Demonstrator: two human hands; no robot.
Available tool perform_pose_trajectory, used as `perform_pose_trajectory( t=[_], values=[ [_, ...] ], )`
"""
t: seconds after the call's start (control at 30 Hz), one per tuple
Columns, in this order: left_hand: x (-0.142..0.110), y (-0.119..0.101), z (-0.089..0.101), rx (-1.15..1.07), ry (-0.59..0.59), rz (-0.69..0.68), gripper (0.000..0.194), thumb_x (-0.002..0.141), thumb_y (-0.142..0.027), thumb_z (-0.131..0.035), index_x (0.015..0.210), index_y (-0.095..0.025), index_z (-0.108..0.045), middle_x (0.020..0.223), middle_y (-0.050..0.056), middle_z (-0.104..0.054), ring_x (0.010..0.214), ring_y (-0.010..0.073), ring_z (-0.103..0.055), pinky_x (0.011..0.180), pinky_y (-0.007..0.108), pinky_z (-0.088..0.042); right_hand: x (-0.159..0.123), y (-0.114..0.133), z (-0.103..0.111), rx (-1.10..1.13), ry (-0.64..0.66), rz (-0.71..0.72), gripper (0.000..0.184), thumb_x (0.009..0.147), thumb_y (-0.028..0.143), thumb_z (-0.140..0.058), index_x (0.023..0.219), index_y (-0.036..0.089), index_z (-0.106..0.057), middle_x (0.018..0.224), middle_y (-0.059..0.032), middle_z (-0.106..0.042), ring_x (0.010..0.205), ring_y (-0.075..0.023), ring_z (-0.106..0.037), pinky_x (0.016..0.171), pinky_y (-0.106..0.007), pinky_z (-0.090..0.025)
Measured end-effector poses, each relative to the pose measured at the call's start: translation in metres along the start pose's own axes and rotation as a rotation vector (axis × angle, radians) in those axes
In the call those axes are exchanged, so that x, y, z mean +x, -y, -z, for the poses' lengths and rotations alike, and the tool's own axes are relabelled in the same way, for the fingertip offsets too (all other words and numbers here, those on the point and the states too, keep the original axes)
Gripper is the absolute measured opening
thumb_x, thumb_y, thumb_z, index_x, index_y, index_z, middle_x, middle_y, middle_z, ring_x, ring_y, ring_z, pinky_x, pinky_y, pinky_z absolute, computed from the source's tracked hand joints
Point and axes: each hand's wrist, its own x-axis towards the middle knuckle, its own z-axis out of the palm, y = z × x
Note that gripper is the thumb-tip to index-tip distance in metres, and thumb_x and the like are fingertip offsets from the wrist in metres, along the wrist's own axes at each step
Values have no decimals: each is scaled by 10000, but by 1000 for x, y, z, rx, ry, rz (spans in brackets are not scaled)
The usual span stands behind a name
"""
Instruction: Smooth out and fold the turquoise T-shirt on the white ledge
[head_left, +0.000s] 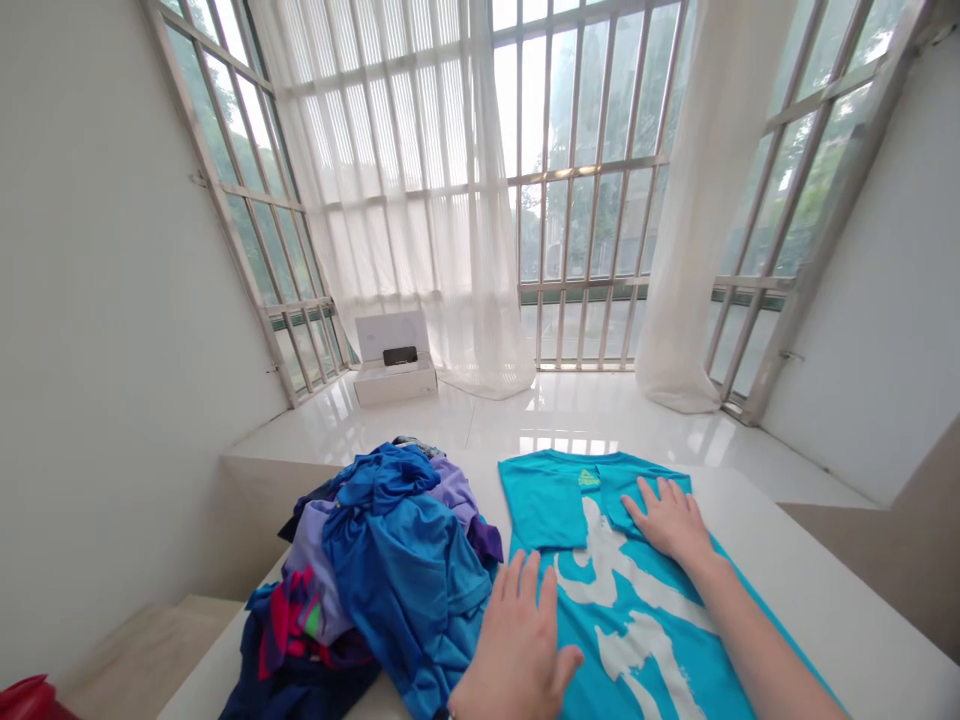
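Observation:
A turquoise T-shirt [555,500] with large white brush-stroke lettering lies spread on the white table, its sleeves folded inward over the body. My right hand [667,520] rests on its upper right part, over the folded sleeve, fingers spread. Along the shirt's left edge is my left hand [521,635], palm down with the fingers stretched out; whether it presses on the cloth I cannot tell. Just left of that hand sits a heap of crumpled clothes [405,550] in blue, lilac, purple and pink. The shirt's lower end runs out of view.
Behind the table, a glossy white window ledge [480,420] carries an open white box [394,380] with a dark item in it. White curtains [480,250] hang before the barred windows. A red object [34,700] shows at the lower left corner.

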Motion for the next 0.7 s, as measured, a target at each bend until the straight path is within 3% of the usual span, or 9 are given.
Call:
perform_pose_trajectory(
  t=[0.1,0.2,0.3,0.37,0.47,0.53,0.63,0.7],
  values=[
    [-18,13,-50,167,-170,-46,700,854,-557,-639,1428,-175,-519,1479,177,-495,1335,386,-493,1036,481,-493,3,6,2,-12,-60,141,636,975,492,-217,1511,194,-387,1633,-106,-270,1520,-254,-152,1231,-423,-106],
    [-33,28,-94,360,-465,-49,415,921,-247,-593,1337,-261,-587,1390,94,-601,1251,301,-595,970,407,-550,7,9,-6,-15,-9,199,664,962,515,-263,1534,187,-340,1637,-110,-258,1516,-284,-173,1221,-432,-166],
    [-33,42,-124,442,-678,-69,380,908,-98,-541,1234,-269,-638,1269,37,-692,1154,247,-665,931,343,-569,11,8,-18,-15,63,171,704,946,541,-281,1548,178,-304,1629,-125,-270,1505,-307,-208,1206,-455,-217],
    [-25,48,-137,450,-732,-77,371,904,-95,-527,1222,-245,-644,1229,34,-714,1126,237,-681,932,322,-564,15,6,-23,-11,73,153,720,943,570,-256,1557,194,-278,1635,-118,-256,1507,-300,-203,1207,-463,-214],
    [-8,53,-147,417,-700,-107,370,895,-228,-539,1245,-181,-648,1260,83,-695,1153,272,-664,950,342,-552,22,4,-23,-2,81,132,737,939,597,-233,1561,202,-265,1640,-116,-240,1510,-290,-194,1212,-459,-201],
    [0,51,-144,379,-635,-116,488,869,-399,-548,1259,-123,-648,1309,142,-656,1184,328,-638,948,387,-554,27,3,-21,11,82,116,744,935,608,-240,1558,203,-276,1640,-114,-244,1508,-291,-202,1214,-461,-196],
    [-5,41,-124,314,-498,-123,654,829,-529,-558,1310,-90,-617,1375,187,-597,1234,373,-592,967,437,-546,30,2,-17,44,73,101,734,932,605,-266,1547,207,-309,1633,-112,-266,1502,-298,-224,1212,-479,-201],
    [-25,31,-104,236,-434,-116,587,854,-477,-578,1332,-138,-607,1380,164,-602,1253,353,-581,996,432,-531,30,3,-13,70,54,103,726,931,603,-289,1530,196,-349,1617,-125,-303,1491,-313,-254,1205,-491,-220]
  ],
)
